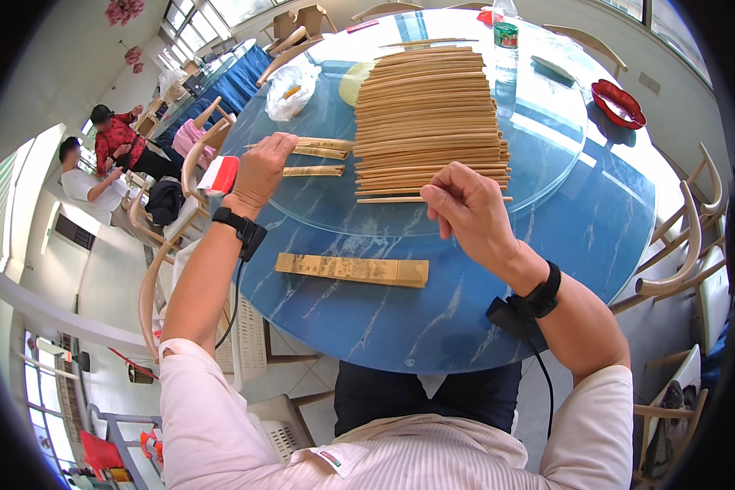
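Note:
A broad row of light wooden chopsticks (429, 114) lies side by side on the glass turntable (559, 175) of a blue marbled round table (335, 327). My left hand (263, 167) is left of the row, its fingers closed at the ends of several narrow tan paper sleeves (314, 171); its fingertips are partly hidden. Over the nearest chopstick (384, 200), my right hand (469, 204) has its thumb and fingers drawn together; whatever they pinch, if anything, is hidden. A printed tan paper sleeve (353, 269) lies flat before me, touched by neither hand.
A clear plastic bag (290, 91) and a red-and-white packet (219, 175) lie at left. Beyond the row stands a clear bottle (505, 57); a red bowl (618, 104) sits at far right. Wooden chairs (682, 245) ring the table. Two people (118, 155) are at left.

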A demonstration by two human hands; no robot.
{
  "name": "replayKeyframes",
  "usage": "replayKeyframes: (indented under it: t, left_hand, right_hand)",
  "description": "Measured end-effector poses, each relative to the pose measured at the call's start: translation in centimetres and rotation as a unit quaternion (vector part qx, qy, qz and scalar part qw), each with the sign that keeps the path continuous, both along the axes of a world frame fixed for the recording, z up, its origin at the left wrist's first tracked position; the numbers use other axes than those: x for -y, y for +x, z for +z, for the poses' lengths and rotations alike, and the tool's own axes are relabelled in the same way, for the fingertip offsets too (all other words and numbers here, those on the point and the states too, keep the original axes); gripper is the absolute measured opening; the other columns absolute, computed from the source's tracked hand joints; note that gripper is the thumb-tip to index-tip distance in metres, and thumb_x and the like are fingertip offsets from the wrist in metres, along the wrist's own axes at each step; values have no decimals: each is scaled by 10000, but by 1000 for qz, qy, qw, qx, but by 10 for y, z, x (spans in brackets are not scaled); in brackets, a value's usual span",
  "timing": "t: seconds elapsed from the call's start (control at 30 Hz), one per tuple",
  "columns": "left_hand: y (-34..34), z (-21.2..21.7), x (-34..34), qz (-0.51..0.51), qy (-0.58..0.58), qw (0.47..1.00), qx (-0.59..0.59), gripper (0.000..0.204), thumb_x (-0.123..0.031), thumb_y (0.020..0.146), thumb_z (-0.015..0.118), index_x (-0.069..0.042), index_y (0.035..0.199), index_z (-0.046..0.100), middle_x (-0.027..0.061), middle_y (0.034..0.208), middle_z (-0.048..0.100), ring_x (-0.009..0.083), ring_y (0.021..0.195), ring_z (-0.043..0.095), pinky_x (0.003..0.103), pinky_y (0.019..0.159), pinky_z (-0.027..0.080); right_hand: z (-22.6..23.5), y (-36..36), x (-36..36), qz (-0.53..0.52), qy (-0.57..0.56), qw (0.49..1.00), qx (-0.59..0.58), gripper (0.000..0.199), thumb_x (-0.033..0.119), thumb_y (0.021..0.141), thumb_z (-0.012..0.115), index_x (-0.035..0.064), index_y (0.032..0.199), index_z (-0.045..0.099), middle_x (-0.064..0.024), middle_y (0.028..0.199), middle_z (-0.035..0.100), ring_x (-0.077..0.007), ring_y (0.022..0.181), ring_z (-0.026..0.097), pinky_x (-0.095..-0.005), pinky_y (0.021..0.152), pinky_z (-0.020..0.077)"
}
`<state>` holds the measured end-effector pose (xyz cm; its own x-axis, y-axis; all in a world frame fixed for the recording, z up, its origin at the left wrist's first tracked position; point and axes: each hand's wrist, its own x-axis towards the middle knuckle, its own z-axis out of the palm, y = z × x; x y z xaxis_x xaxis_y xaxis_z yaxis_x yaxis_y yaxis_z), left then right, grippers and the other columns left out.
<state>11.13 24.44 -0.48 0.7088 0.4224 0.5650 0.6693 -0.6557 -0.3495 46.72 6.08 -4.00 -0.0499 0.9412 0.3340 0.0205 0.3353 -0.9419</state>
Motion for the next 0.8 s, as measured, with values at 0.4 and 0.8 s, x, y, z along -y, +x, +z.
replayKeyframes:
  t: [0.4,0.8]
  left_hand:
    - [-4,-45,2,79,-146,986,-5,311,-16,908,725,-65,1191,606,132,1162,693,399,991,706,467,854,595]
    - [48,-11,84,66,-352,896,261,148,-30,922,756,2,1057,707,88,935,780,159,838,749,301,768,587]
  right_hand:
    - [-13,1,-6,23,109,933,343,190,195,921,775,38,870,682,-132,792,716,-354,775,693,-447,697,538]
    - [-12,11,-12,-130,162,872,444,150,174,933,785,48,994,731,-93,976,720,-302,961,705,-432,810,574]
